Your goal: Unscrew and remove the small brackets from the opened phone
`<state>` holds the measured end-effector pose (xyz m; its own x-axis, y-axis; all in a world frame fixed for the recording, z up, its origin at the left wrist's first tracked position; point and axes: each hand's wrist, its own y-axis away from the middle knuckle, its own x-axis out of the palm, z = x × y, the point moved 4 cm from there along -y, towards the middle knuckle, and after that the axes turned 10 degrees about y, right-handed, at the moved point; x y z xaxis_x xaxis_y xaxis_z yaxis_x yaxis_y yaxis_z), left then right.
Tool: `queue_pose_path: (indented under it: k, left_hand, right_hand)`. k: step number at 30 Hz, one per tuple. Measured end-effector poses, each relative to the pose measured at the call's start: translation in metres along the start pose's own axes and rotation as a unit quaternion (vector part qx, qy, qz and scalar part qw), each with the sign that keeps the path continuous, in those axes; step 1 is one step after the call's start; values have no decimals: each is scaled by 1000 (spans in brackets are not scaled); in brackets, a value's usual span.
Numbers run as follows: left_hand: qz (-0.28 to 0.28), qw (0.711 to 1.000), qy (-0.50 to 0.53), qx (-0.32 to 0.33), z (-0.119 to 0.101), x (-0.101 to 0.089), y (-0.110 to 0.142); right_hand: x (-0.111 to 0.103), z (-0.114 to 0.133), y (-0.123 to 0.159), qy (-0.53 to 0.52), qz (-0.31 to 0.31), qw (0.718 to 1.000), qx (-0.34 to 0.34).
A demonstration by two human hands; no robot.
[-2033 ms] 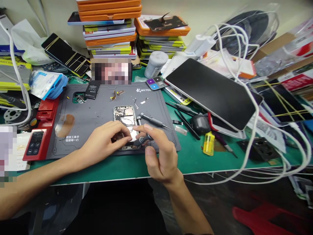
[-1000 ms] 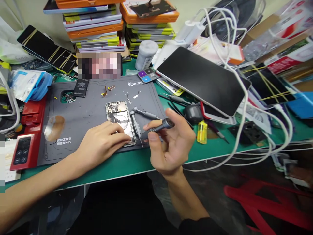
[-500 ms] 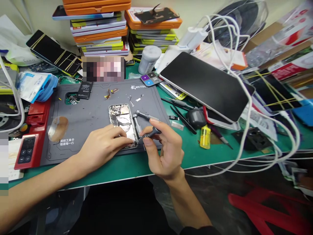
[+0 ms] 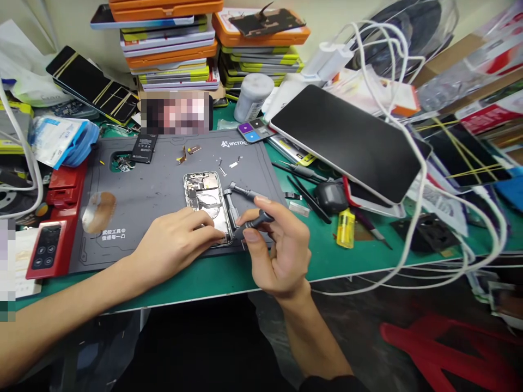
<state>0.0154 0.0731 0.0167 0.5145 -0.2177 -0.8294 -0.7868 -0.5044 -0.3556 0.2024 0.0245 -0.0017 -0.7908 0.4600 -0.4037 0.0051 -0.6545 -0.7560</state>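
An opened phone (image 4: 210, 198) lies on the grey work mat (image 4: 139, 185), its inner boards and a coiled ring showing. My left hand (image 4: 177, 234) is closed over its lower end, the fingertips near the bottom edge; the thumb is mostly hidden. Just right of the phone, my right hand (image 4: 280, 245) pinches a dark small screwdriver (image 4: 261, 219) between thumb and fingers. Its tip is too fine to make out. Two more screwdrivers rest between the phone and that hand: a grey screwdriver (image 4: 231, 206) beside the frame and another screwdriver (image 4: 241, 190) angled behind the fingers.
A black battery (image 4: 144, 148) and small phone parts (image 4: 222, 170) lie farther up the mat. A large tablet (image 4: 347, 139), white cables (image 4: 417, 179) and a yellow-handled tool (image 4: 345, 228) crowd the right. Stacked boxes (image 4: 171, 54) stand behind; a red device (image 4: 47, 247) sits left.
The whole view has shifted slightly. My left hand stays on the phone, and my right hand keeps the screwdriver with barely any change of grip.
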Motion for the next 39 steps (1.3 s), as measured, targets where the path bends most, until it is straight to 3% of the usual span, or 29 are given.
queue_pose_path:
  k: [4, 16, 21, 25, 39]
  left_hand:
    - [-4, 1000, 8, 3, 0, -1, -1]
    - [6, 1000, 22, -5, 1, 0, 0]
    - [3, 1000, 8, -2, 0, 2, -1]
    - [3, 1000, 6, 0, -2, 1, -2]
    - [2, 1000, 24, -16, -1, 1, 0]
  right_hand:
    - [-1, 1, -2, 3, 24, 1000, -10]
    - [-2, 3, -6, 36, -7, 997, -63]
    - [-2, 8, -10, 48, 18, 992, -111]
    - [-3, 8, -10, -16, 48, 994, -93]
    - [0, 5, -7, 54, -5, 995, -78]
